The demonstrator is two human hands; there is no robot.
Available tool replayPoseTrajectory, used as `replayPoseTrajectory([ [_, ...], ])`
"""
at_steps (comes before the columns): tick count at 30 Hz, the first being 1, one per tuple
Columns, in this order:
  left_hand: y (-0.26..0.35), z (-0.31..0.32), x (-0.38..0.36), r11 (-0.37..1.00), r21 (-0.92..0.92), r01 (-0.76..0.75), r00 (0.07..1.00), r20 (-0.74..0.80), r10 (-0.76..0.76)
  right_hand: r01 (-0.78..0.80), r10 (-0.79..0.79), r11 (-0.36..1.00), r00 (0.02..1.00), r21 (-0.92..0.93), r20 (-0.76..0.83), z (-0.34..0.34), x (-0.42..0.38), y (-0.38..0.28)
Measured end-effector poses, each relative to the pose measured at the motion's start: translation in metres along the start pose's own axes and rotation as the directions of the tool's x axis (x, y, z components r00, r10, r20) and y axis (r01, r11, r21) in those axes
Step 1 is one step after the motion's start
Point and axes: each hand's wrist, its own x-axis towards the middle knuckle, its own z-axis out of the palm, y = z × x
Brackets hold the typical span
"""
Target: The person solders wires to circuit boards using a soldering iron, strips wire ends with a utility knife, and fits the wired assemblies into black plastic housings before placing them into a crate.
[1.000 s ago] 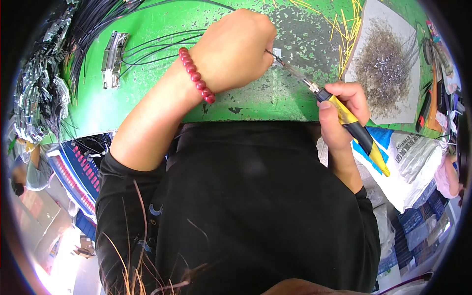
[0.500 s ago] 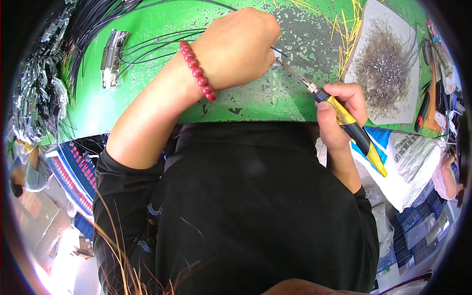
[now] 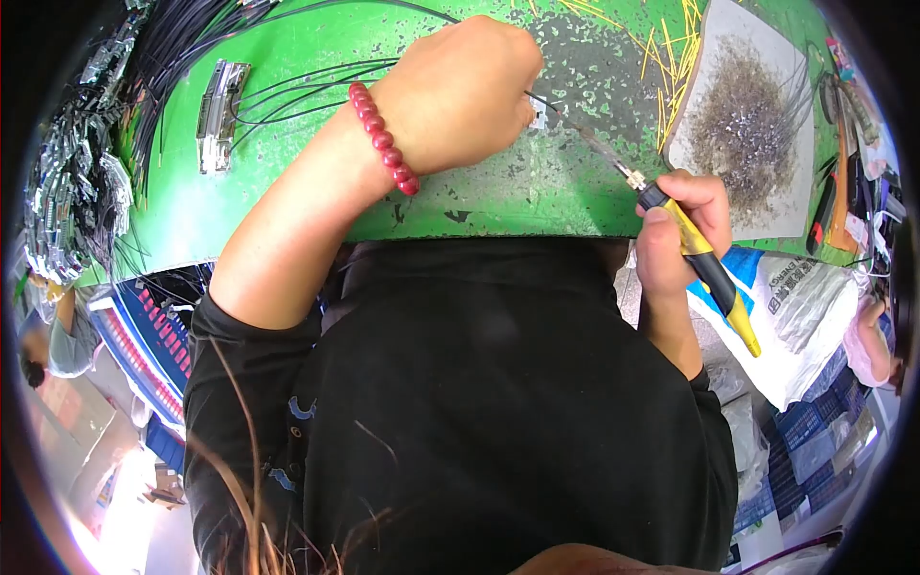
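Note:
My right hand (image 3: 682, 222) is closed around a soldering iron (image 3: 704, 264) with a yellow and black handle. Its thin metal tip points up and left, apart from my left hand. My left hand (image 3: 460, 91), with a red bead bracelet (image 3: 383, 140) on the wrist, is curled shut over the green table (image 3: 383, 216). A short end of black wire (image 3: 542, 100) sticks out past its fingers, which are mostly hidden under the hand. Beside the fingertips lies a small whitish piece (image 3: 540, 117). Further black wires run from behind this hand to the left.
A clear plastic and metal part (image 3: 222, 115) lies at left, near a heap of similar parts (image 3: 81, 182) with black wires. Yellow wires (image 3: 676, 72) and a grey sheet (image 3: 704, 144) bearing dark debris lie right. Tools (image 3: 843, 182) line the right edge.
My right hand has drawn the soldering iron right and slightly down, so its tip is now farther from the wire end. My left hand has barely moved.

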Motion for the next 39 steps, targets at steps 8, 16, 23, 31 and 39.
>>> replayPoseTrajectory([
  [8,0.000,0.002,-0.002,1.000,-0.004,-0.006,1.000,-0.014,0.006,-0.136,0.144,0.985,0.987,-0.102,0.076,0.025,0.023,-0.010],
  [16,-0.004,0.005,-0.004,0.999,-0.025,-0.027,0.999,-0.044,0.026,-0.069,0.097,0.976,0.987,-0.204,0.130,0.051,0.046,-0.003],
  [23,-0.004,0.005,-0.009,1.000,-0.012,-0.006,0.999,-0.048,0.005,0.067,-0.050,0.973,0.995,-0.222,0.082,0.062,0.051,0.004],
  [31,0.000,-0.005,-0.012,0.970,-0.242,0.017,0.999,-0.024,-0.024,0.086,-0.033,0.967,0.975,-0.240,0.218,0.064,0.048,-0.003],
  [39,-0.003,0.005,-0.014,0.986,-0.165,-0.018,0.995,-0.095,0.002,0.137,-0.108,0.956,0.986,-0.259,0.124,0.049,0.044,0.002],
])
